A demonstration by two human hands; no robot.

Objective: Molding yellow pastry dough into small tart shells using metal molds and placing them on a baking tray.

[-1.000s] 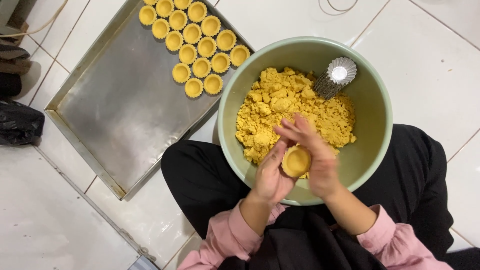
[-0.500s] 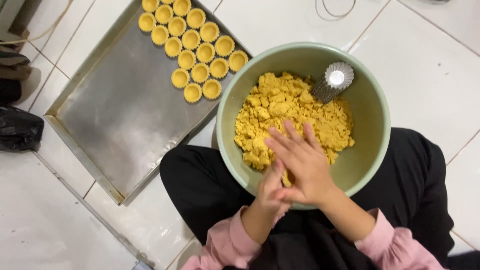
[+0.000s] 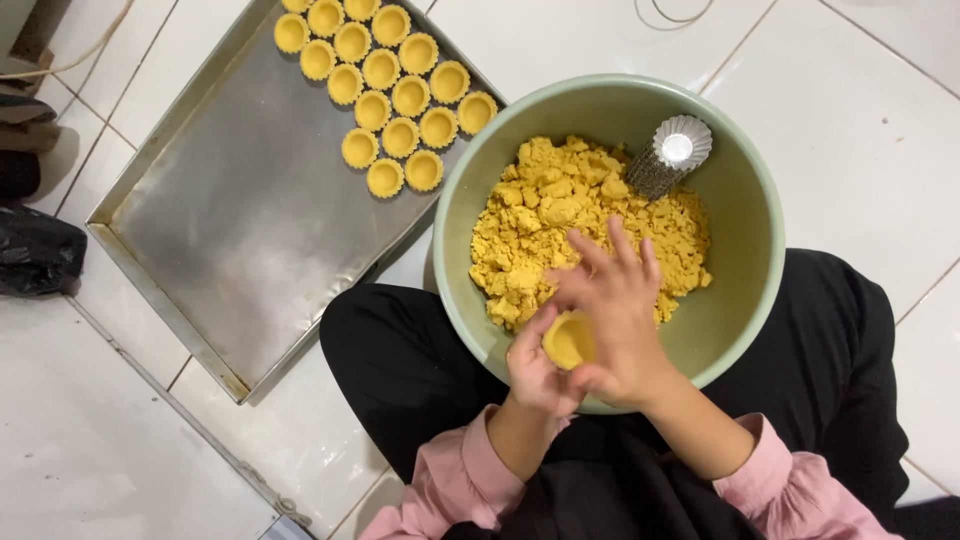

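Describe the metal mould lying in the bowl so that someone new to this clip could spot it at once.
Start at the green bowl in the person's lap, half full of yellow crumbly dough. At the dough's far right edge, away from both hands, lies a small fluted silver mould. It is the only shiny metal thing inside the bowl; the tart shells on the tray are yellow.
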